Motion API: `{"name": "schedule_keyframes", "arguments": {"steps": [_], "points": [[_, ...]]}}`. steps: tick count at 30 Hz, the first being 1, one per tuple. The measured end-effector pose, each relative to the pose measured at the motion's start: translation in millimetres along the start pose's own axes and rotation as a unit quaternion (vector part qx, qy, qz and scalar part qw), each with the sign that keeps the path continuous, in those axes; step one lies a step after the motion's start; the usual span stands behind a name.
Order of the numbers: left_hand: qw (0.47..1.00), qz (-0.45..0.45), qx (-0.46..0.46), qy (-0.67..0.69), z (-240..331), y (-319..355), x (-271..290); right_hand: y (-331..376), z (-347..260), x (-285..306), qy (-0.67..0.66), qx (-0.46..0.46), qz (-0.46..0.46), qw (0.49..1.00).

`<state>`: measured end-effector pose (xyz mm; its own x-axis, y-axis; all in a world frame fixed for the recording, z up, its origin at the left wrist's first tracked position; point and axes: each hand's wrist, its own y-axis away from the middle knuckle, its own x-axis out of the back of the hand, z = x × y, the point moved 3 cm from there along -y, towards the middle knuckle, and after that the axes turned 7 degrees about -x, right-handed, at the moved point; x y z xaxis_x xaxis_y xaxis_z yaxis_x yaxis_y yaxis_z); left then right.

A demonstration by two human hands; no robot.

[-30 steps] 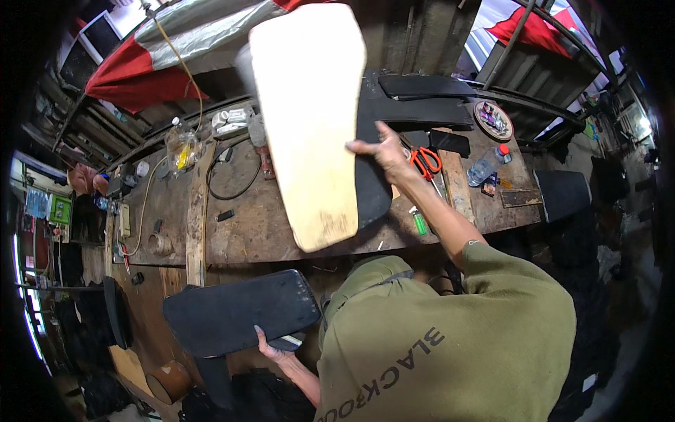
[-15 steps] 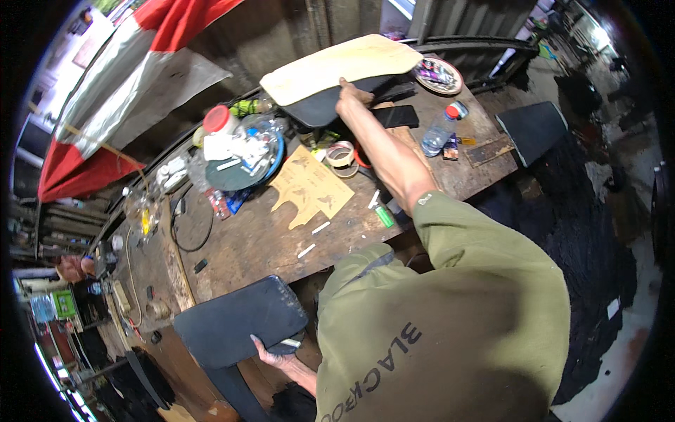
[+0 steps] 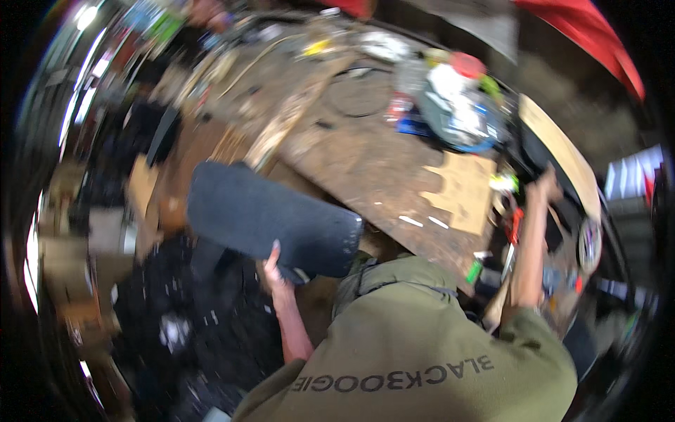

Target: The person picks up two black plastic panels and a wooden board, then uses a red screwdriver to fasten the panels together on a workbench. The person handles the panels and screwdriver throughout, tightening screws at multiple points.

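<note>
My left hand (image 3: 277, 273) grips the lower edge of a black padded panel (image 3: 271, 218) with rounded corners. One digit lies up against its face and the other fingers are hidden beneath. The panel is off the front edge of the wooden workbench (image 3: 351, 158). On the far right, my right hand (image 3: 545, 186) is closed on the near edge of a curved cream board (image 3: 562, 148) with a black part under it. Motion blurs that hand. Next to it on the bench lie a cut piece of tan cardboard (image 3: 460, 190) and a green lighter (image 3: 474, 271).
A blue-rimmed basin (image 3: 460, 147) of plastic bags and a red-lidded jar (image 3: 467, 65) stand at the back of the bench. A cable loop (image 3: 360, 91) and a wooden strip (image 3: 299, 109) lie left of them. Black material (image 3: 190, 330) covers the floor at lower left.
My view has swung left, so the bench and right arm appear farther right. The black panel stays in my left hand, now at a different tilt. My right hand keeps hold of the cream board.
</note>
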<state>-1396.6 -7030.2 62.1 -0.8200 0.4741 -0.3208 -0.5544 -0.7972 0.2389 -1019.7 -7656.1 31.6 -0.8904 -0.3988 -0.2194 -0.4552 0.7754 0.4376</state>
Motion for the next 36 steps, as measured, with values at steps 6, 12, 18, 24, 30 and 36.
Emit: {"name": "schedule_keyframes", "arguments": {"steps": [6,12,18,24,30,36], "points": [[0.995,0.096,-0.023,0.031,30.1,13.1,79.8,186.3,98.5,-62.5,0.162,0.145,-0.319,0.922],[0.969,0.189,-0.033,0.154,32.6,17.7,187.3,432.2,278.0,-106.4,0.388,-0.105,-0.688,0.604],[0.947,0.253,-0.053,0.193,53.9,19.8,303.4,624.0,471.4,-122.6,0.441,-0.403,-0.552,0.581],[0.922,0.348,-0.051,0.164,95.3,-6.9,399.1,705.4,534.0,-115.7,0.285,-0.338,-0.452,0.775],[0.958,0.24,-0.023,0.159,151.9,-94.6,433.7,675.8,422.0,-159.6,0.24,-0.237,-0.433,0.836],[0.989,0.074,-0.025,0.122,178.8,-189.9,386.6,521.3,239.8,-175.4,-0.076,-0.121,-0.344,0.928]]}}
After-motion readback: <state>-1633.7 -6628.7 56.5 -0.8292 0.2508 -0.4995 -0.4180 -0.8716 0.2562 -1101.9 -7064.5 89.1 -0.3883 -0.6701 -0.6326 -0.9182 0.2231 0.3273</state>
